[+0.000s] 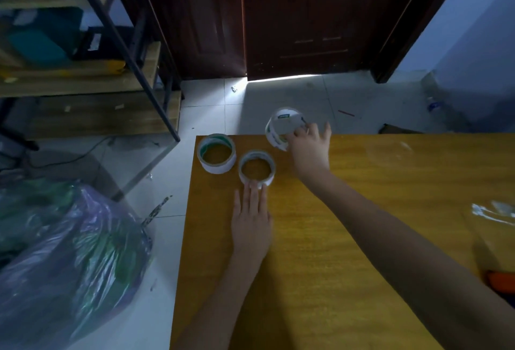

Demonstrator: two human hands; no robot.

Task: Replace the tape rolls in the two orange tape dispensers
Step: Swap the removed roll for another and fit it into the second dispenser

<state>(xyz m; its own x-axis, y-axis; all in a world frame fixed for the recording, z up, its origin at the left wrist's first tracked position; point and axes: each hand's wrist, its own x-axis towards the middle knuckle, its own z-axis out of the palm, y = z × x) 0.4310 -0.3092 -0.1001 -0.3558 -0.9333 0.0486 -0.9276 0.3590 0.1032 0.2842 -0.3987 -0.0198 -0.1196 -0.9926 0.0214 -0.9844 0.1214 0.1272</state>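
Two tape rolls lie flat near the far left corner of the yellow table point(348, 238): a thicker one with a green inner ring point(216, 153) and a thinner white one point(256, 168). My left hand point(250, 218) lies flat on the table, its straight fingertips touching the thinner roll's near side. My right hand point(309, 146) holds a third tape roll point(282, 127) tilted in the air over the table's far edge, fingers curled on its rim. An orange object point(501, 280), possibly a dispenser, shows at the right edge, mostly out of view.
A metal-frame shelf with wooden boards point(83, 76) stands at the left. A big plastic bag point(69, 252) sits on the tiled floor beside the table. A dark wooden door point(292, 15) is straight ahead. White scraps point(490, 213) lie on the table's right side.
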